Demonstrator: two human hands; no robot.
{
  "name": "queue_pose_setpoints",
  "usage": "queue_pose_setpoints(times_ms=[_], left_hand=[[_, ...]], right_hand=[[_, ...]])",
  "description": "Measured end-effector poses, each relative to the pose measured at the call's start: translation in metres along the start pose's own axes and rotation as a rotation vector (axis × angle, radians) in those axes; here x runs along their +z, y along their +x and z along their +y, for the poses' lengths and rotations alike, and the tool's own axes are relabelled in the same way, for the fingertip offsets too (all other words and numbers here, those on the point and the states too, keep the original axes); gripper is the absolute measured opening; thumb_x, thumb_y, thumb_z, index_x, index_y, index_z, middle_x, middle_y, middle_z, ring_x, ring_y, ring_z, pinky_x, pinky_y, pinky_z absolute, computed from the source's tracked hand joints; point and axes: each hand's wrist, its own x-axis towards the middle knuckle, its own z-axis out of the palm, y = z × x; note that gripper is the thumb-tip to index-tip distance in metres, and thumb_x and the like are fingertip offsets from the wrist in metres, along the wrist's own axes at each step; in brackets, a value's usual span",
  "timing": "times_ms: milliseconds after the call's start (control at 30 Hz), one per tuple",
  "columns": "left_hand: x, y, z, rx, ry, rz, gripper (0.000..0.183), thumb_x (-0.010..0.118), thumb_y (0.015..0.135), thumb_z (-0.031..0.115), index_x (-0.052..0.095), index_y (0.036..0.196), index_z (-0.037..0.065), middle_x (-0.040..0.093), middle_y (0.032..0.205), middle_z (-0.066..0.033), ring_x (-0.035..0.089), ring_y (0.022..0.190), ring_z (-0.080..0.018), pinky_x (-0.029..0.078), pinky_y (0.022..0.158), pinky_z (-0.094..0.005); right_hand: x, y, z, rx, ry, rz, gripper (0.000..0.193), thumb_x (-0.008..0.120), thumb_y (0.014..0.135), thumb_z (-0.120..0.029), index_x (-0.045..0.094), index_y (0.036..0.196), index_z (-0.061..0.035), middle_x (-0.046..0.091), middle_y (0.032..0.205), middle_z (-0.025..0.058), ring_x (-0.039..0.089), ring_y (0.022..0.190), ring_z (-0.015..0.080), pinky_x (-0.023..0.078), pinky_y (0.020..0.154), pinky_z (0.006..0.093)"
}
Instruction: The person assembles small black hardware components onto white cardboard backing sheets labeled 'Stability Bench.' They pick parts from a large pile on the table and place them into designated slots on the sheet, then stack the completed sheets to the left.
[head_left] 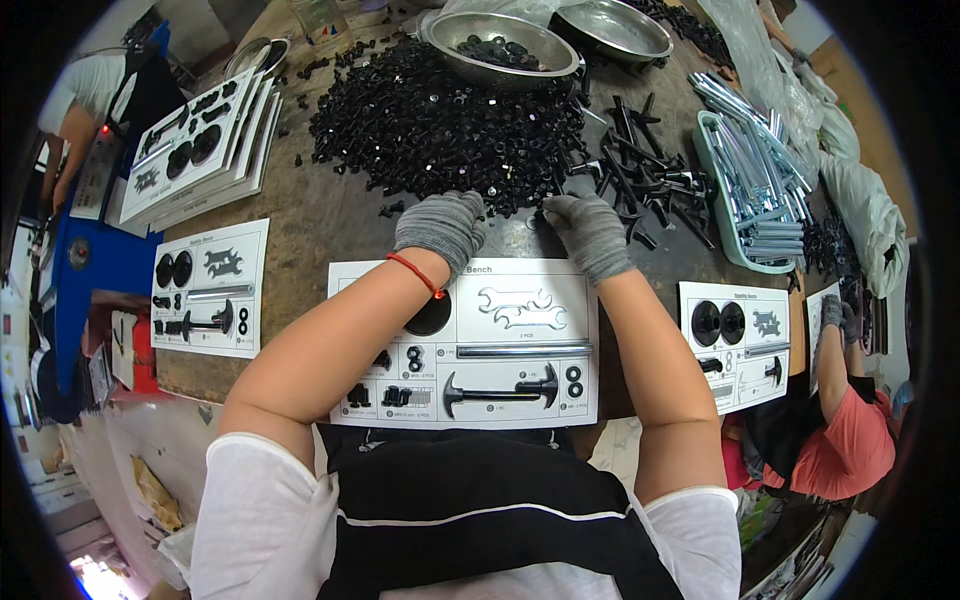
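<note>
My left hand (441,231), in a grey knit glove, is at the near edge of a big pile of small black bolts and nuts (440,125). Its fingers curl inward, and whatever they hold is hidden. My right hand (590,236), gloved the same way, is just to the right with fingers pinched together at the pile's edge; I cannot make out anything in them. Below both hands lies a white card (440,300) showing two wrenches, a rod, a T-shaped handle and small black parts. My left forearm covers part of it.
Metal bowls (500,60) stand behind the pile. To the right are black T-handles (650,160) and a light green tray (712,200) of metal rods. Similar cards lie left (210,290) and right (735,345), with a card stack (195,150) far left. Co-workers (845,440) are at both sides.
</note>
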Motion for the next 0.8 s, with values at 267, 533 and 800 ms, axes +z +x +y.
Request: queue_pose_setpoints(times_ms=[267, 533, 800], left_hand=[[-0.004, 0.038, 0.038, 0.069, 0.168, 0.036, 0.02, 0.057, 0.092, 0.025, 0.07, 0.105, 0.016, 0.066, 0.106, -0.0099, 0.064, 0.101, -0.0288, 0.054, 0.081, -0.0415], [0.008, 0.052, 0.052, -0.025, 0.254, 0.018, 0.022, 0.056, 0.088, 0.014, 0.077, 0.095, 0.012, 0.074, 0.096, -0.0107, 0.072, 0.089, -0.029, 0.058, 0.071, -0.0426], [-0.014, 0.027, 0.051, -0.07, 0.135, -0.1, 0.023, 0.057, 0.09, 0.017, 0.075, 0.104, 0.012, 0.072, 0.107, -0.01, 0.07, 0.098, -0.0276, 0.057, 0.076, -0.043]], right_hand=[[-0.004, 0.005, -0.005, 0.031, -0.069, -0.093, 0.018, 0.064, 0.088, -0.022, 0.071, 0.101, -0.0123, 0.063, 0.105, 0.0123, 0.062, 0.097, 0.0322, 0.051, 0.086, 0.0411], [-0.01, -0.055, 0.007, -0.024, 0.296, 0.106, 0.014, 0.069, 0.084, -0.013, 0.071, 0.096, -0.0064, 0.065, 0.093, 0.0139, 0.064, 0.09, 0.0287, 0.053, 0.078, 0.0376], [-0.015, -0.092, -0.029, -0.143, 0.468, 0.253, 0.01, 0.07, 0.083, -0.004, 0.068, 0.092, -0.0013, 0.062, 0.087, 0.0132, 0.064, 0.071, 0.0259, 0.053, 0.064, 0.0348]])
